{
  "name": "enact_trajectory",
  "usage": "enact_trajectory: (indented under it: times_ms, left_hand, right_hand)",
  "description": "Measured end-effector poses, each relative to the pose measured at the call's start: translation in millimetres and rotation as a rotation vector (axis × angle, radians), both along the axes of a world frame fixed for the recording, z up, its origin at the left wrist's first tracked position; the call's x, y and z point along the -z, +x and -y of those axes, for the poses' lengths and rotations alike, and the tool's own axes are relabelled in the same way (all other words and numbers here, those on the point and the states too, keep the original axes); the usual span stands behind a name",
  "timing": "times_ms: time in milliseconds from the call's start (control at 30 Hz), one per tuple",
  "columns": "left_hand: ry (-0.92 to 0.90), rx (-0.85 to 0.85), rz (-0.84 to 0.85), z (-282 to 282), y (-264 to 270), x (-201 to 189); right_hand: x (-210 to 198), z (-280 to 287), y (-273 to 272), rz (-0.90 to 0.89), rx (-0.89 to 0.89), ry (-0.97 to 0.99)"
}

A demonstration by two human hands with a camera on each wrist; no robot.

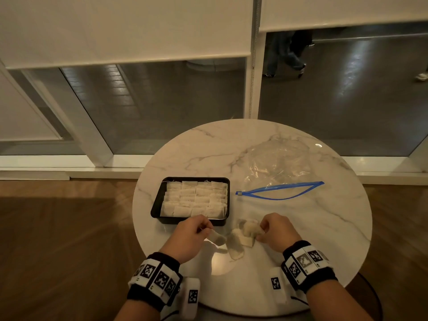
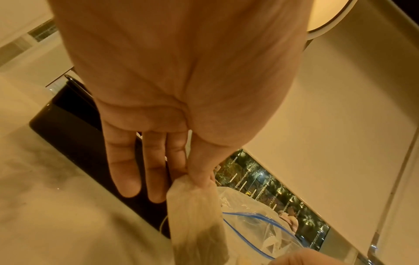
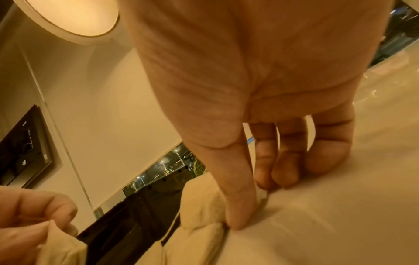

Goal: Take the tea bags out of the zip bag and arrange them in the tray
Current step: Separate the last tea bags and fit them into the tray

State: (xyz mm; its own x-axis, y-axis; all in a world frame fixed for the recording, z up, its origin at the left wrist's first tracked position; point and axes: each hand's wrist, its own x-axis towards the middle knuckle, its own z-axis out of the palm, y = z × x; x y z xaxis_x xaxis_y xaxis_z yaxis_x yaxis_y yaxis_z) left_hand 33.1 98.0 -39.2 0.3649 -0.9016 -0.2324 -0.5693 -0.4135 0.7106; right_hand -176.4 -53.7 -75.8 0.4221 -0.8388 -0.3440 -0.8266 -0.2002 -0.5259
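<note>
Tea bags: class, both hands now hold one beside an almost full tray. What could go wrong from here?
1. The tray looks nearly full, so another tea bag may disturb the rows.
2. Loose tea bags lie near the table edge and might get knocked off.

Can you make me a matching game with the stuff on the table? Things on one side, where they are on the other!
Things:
1. tray
2. zip bag
3. left hand
4. right hand

Places or states:
A. lies flat and open, blue zip toward the person
B. pinches one tea bag just in front of the tray
C. black, filled with rows of tea bags
D. holds a tea bag beside loose ones on the table

Pairs: 1-C, 2-A, 3-B, 4-D
</note>
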Motion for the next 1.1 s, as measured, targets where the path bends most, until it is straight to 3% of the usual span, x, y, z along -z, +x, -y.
enact_trajectory:
  times_ms: [200, 500, 600, 700, 833, 1100]
  left_hand:
    - [-0.084, -0.052, -0.015, 0.8, -7.3, -4.5]
    - [-0.118, 0.001, 0.028, 9.2, -17.5, -3.7]
    - [-0.138, -0.021, -0.05, 12.0, -20.8, -7.9]
    - [-0.204, -0.104, -0.25, 14.6, -26.3, -14.1]
    - [-0.276, -0.202, -0.505, 17.1, -32.8, -22.4]
    - [-0.349, -0.177, -0.398, 18.1, -28.7, -17.1]
  right_hand:
    - [-5.0, 6.3, -6.0, 0.102, -0.009, 0.019]
    - [-41.5, -0.5, -2.2, 0.582, 0.018, 0.324]
    - [-56.0, -5.3, 1.2, 0.717, -0.009, 0.399]
    - [-63.1, -9.4, 3.9, 0.813, -0.03, 0.46]
    - [-62.5, -13.0, 6.2, 0.849, -0.045, 0.495]
    - [-53.6, -14.4, 8.1, 0.78, -0.071, 0.501]
